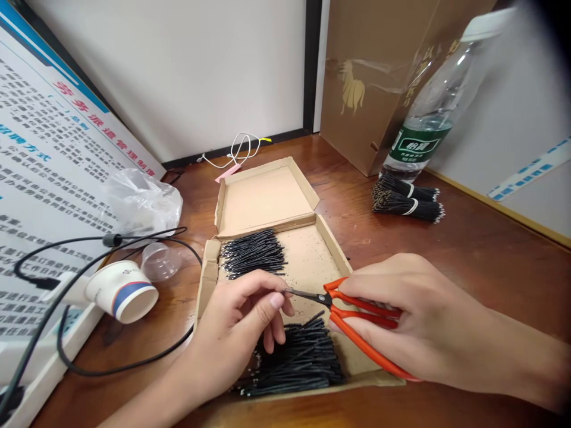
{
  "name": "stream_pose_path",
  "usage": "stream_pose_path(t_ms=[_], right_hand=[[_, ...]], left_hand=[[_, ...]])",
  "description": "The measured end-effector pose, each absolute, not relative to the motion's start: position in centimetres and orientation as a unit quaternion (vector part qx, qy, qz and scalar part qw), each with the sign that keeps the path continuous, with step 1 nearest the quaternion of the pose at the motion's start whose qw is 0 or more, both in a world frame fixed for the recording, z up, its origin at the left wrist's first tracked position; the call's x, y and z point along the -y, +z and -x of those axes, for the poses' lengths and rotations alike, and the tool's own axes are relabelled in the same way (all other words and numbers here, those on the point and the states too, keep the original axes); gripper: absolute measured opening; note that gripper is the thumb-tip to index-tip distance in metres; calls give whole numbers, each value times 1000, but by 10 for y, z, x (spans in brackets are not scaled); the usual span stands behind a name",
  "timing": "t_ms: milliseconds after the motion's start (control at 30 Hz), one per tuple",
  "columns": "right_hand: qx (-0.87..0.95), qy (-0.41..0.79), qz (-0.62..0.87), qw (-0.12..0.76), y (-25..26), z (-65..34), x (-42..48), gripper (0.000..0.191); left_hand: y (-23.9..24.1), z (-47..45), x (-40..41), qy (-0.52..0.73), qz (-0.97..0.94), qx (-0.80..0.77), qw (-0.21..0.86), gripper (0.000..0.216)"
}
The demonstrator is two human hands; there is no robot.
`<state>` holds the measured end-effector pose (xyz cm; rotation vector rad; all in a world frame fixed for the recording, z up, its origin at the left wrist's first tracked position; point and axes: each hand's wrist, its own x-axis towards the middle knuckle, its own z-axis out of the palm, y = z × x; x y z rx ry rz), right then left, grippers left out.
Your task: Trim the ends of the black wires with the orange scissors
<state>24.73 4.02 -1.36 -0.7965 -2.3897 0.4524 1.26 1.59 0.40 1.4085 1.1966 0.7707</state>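
My right hand (414,324) is wrapped round the orange handles of a pair of scissors (357,312), blades pointing left and nearly closed. My left hand (243,324) pinches a thin black wire piece (285,290) between thumb and forefinger, right at the blade tips. Both hands hover over an open cardboard box (307,249). One pile of short black wires (252,252) lies at the box's far left. A larger pile of black wires (298,359) lies at its near edge, below my left hand.
Two banded bundles of black wires (405,199) lie beside a plastic water bottle (435,113) and a brown paper bag (370,77). On the left are a tipped paper cup (122,291), a clear lid (160,260), a plastic bag (140,199), black cables (66,279) and a printed board (40,178).
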Motion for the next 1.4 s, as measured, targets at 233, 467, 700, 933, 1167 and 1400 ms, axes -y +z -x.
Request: stream_pose_path(t_ms=[233, 467, 700, 933, 1167, 1400], right_hand=[[896, 153, 299, 289, -17, -245, -43, 34], [892, 157, 300, 300, -15, -244, -39, 31], [894, 177, 298, 284, -13, -244, -38, 27], [894, 178, 299, 281, -14, -245, -39, 32], [890, 171, 301, 297, -17, -242, -39, 34], [891, 167, 303, 296, -16, -242, -37, 32]], left_hand=[[-2, -13, -15, 327, -581, -498, 554, 18], [0, -13, -14, 335, -569, -499, 561, 17], [0, -12, -15, 334, -569, -502, 558, 13], [0, -13, -15, 331, -574, -511, 548, 12], [1, -13, -14, 328, -568, -521, 546, 13], [1, -12, -15, 331, -578, -524, 531, 13]])
